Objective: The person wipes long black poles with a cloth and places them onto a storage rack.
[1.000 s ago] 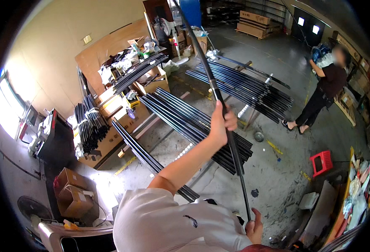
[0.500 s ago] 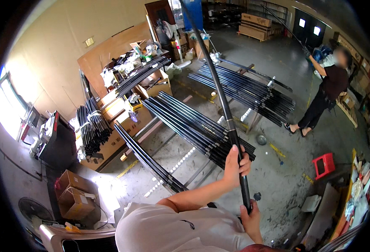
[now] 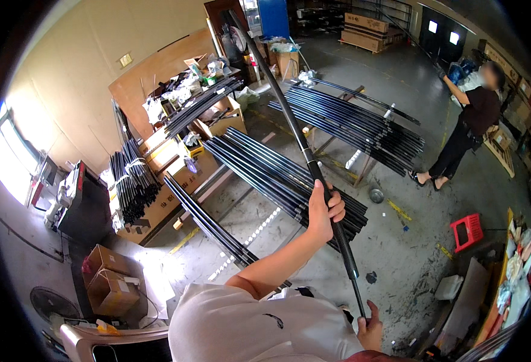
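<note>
A long black telescopic pole (image 3: 286,107) slants from the upper middle of the view down toward my body. My left hand (image 3: 324,212) is wrapped round its thick part, thumb along the shaft. Below that, a thinner section (image 3: 357,297) sticks out of the thick tube's lower end. My right hand (image 3: 371,330) holds the tip of this thin section low down near my body, with one finger raised off it. Beyond my left hand, several black poles (image 3: 259,172) lie side by side on a rack, partly covered by the pole and my hand.
More black poles lie on a second rack (image 3: 362,130) farther off and in bundles (image 3: 134,181) at the left. A co-worker (image 3: 467,127) at the right holds up another long pole. A red stool (image 3: 465,233) and a metal bowl (image 3: 376,195) stand on the floor.
The thin section now shows below the thick tube. My right hand has moved lower with it, while my left hand and the pole have shifted left and tilted more.
</note>
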The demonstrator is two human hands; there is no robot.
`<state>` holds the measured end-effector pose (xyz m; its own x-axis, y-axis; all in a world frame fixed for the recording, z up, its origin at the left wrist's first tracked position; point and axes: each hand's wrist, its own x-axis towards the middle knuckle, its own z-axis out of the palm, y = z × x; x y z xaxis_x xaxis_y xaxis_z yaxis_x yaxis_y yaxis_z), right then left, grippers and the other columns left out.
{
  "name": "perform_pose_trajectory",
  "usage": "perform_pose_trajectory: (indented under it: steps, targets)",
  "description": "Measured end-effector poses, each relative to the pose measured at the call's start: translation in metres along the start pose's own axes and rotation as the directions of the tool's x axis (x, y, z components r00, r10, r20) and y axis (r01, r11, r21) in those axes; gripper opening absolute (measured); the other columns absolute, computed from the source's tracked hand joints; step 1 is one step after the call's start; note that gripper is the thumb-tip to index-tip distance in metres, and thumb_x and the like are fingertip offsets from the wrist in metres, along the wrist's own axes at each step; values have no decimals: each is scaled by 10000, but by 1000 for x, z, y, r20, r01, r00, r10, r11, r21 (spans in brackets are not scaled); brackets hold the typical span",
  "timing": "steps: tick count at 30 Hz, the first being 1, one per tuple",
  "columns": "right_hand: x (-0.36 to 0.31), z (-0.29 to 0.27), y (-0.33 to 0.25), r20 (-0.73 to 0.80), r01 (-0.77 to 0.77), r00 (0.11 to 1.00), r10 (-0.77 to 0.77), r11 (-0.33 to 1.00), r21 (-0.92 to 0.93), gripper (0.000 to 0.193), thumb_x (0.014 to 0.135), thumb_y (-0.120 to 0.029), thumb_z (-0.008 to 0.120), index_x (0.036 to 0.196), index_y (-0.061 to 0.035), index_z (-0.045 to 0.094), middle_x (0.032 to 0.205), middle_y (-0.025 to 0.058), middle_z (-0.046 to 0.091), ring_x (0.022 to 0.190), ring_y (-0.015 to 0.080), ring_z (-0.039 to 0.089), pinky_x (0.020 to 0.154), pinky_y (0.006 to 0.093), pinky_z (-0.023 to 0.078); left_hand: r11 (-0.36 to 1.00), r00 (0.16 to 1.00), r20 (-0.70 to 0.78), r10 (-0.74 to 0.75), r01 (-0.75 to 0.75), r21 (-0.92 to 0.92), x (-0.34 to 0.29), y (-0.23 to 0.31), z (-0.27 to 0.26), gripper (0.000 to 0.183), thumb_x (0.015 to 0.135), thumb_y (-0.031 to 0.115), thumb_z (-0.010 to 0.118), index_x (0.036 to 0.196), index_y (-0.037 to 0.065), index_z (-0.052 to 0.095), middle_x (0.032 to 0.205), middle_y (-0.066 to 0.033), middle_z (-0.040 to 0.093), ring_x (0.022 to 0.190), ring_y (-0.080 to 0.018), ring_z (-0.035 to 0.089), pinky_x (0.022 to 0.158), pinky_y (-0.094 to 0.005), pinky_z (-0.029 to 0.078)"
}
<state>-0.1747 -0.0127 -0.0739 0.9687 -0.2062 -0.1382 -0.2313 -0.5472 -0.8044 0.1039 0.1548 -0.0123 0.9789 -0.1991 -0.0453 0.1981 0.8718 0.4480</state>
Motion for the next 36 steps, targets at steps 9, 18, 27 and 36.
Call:
perform_pose_trajectory:
  steps: [9,18,27,36]
  targets:
    - [24,27,-10,-26,91,996,-89,992,90,546,887,-380,523,1245,12,394,532,83,554,505,207,579,471,314,419,999,998,41,-39,38,32,-34,-23,7,343,927,500,391,926,159,434,583,40,334,421,-50,269,371,-210,231]
    - [35,28,-36,-107,-16,994,27,994,111,315,830,-229,622,1001,24,547,581,90,541,492,189,500,497,324,421,994,996,23,-90,88,67,-73,-57,1,323,944,485,350,932,171,425,584,37,336,415,-60,270,375,-219,246]
    - [34,7,54,-414,27,902,-122,973,-229,278,675,-120,705,586,-6,467,487,89,389,412,214,363,434,367,307,919,930,303,-207,78,387,-61,-68,-25,428,921,501,394,1091,109,408,865,-87,547,807,-243,579,700,-369,469]
    - [-85,18,301,-276,-337,926,256,890,-306,181,736,-141,641,699,-19,512,574,97,468,510,221,449,484,371,360,982,978,201,54,-89,168,69,70,26,353,921,435,444,1111,139,414,949,-100,564,738,-228,569,649,-359,475]
